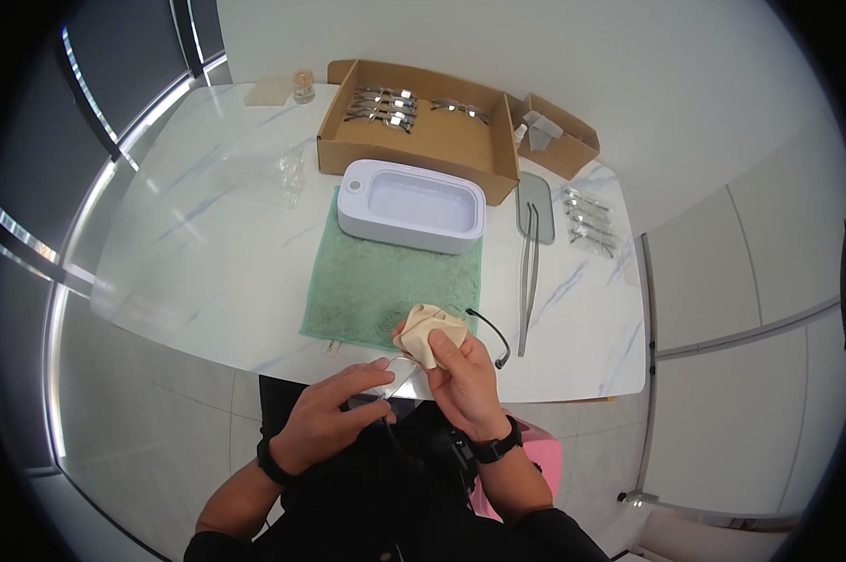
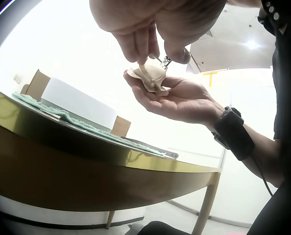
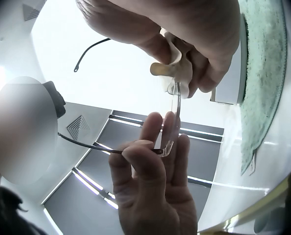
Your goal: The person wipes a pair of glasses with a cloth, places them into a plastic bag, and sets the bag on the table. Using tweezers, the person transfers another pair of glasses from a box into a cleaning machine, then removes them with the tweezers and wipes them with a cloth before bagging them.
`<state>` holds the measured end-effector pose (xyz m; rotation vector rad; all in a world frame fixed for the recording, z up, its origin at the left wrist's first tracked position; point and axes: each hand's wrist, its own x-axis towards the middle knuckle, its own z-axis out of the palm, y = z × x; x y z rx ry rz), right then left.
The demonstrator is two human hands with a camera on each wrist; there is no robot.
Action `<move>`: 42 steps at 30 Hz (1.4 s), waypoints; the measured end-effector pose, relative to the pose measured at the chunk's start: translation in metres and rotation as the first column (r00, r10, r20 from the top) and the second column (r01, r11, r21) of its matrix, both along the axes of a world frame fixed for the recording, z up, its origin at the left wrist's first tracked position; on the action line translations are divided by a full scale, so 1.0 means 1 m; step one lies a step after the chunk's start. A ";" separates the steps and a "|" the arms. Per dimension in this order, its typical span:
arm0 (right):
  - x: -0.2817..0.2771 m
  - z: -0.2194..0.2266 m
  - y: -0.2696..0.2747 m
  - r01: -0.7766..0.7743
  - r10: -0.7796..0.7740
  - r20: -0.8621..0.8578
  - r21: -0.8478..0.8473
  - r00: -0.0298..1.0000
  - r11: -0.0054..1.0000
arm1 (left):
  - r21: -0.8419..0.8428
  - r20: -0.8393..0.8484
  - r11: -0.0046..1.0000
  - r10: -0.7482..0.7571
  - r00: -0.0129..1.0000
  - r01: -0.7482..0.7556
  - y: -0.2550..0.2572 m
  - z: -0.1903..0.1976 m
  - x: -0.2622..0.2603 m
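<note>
A pair of clear-lensed glasses (image 3: 176, 110) with dark temples is held between both hands at the table's front edge. My left hand (image 1: 334, 412) pinches one end of the frame by the hinge, thumb against fingers. With my right hand (image 1: 460, 379) I grip a beige cloth (image 1: 430, 335) folded round the other lens, which the cloth hides. One dark temple (image 1: 494, 332) sticks out to the right of the cloth. In the left wrist view, the cloth (image 2: 152, 78) lies over the right hand's fingers.
Behind the hands, a green towel (image 1: 385, 290) carries a white ultrasonic cleaner (image 1: 353, 211). A cardboard box (image 1: 423, 155) holds several glasses. Long tweezers (image 1: 524, 290), a grey-green tray (image 1: 547, 229) and bagged glasses (image 1: 589, 225) lie right, near a small box (image 1: 578, 155).
</note>
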<state>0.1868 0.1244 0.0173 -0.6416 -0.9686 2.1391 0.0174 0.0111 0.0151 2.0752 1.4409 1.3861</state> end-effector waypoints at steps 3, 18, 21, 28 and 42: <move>-0.005 -0.001 0.003 0.041 -0.042 0.036 0.023 0.998 0.999 | -0.007 -0.008 1.000 0.021 1.000 -0.021 0.000 -0.001 -0.001; -0.015 -0.005 -0.008 0.267 -0.265 0.034 -0.102 0.964 0.958 | 0.022 0.057 0.999 0.040 0.998 -0.042 -0.001 -0.007 0.000; -0.019 -0.001 -0.013 0.150 -0.161 -0.066 -0.153 0.985 0.977 | 0.040 0.059 0.998 0.044 0.997 -0.046 0.001 -0.014 0.003; 0.001 -0.005 0.010 -0.078 0.075 0.098 0.020 0.992 0.997 | -0.025 0.255 0.993 0.122 0.959 -0.119 -0.005 -0.017 0.005; 0.015 -0.005 -0.019 -0.334 0.292 -0.231 -0.170 0.928 0.927 | 0.069 0.151 0.989 0.120 0.981 -0.132 0.006 -0.014 0.000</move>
